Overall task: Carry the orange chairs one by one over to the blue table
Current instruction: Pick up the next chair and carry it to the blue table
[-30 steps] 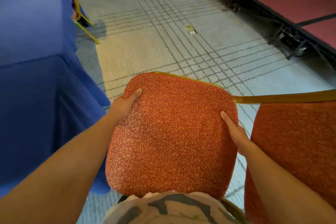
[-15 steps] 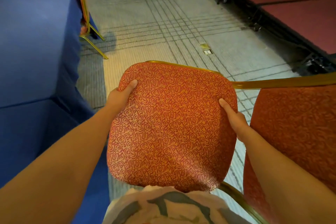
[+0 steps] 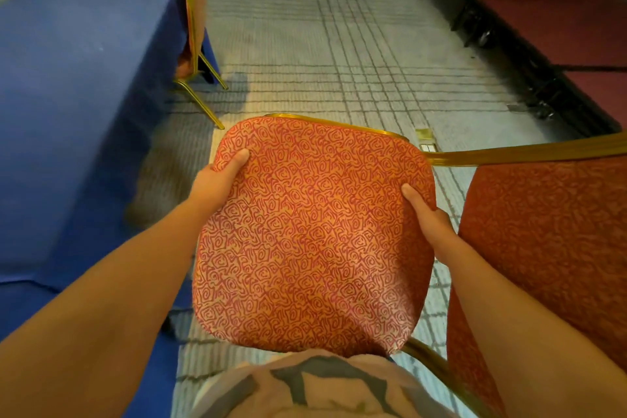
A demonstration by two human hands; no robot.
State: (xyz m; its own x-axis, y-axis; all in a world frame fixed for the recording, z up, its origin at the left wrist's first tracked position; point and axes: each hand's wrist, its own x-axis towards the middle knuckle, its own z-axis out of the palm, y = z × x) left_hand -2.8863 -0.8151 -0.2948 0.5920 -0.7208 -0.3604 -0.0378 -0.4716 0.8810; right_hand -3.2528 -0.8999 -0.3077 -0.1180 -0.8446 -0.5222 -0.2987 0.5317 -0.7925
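An orange swirl-patterned chair seat with gold frame (image 3: 312, 231) is gripped at both side edges by the left hand (image 3: 217, 180) and right hand (image 3: 429, 220), near the blue-draped counter (image 3: 78, 85) at left.

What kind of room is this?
Probably a banquet or function hall: gold-framed orange chairs, a long blue table, patterned carpet, and a low red stage platform.

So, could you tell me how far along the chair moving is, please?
Done: one chair already stands at the blue table. In hand: the left hand and right hand grip the seat of another, beside the table. Left: setting it down; any further chairs are out of view.
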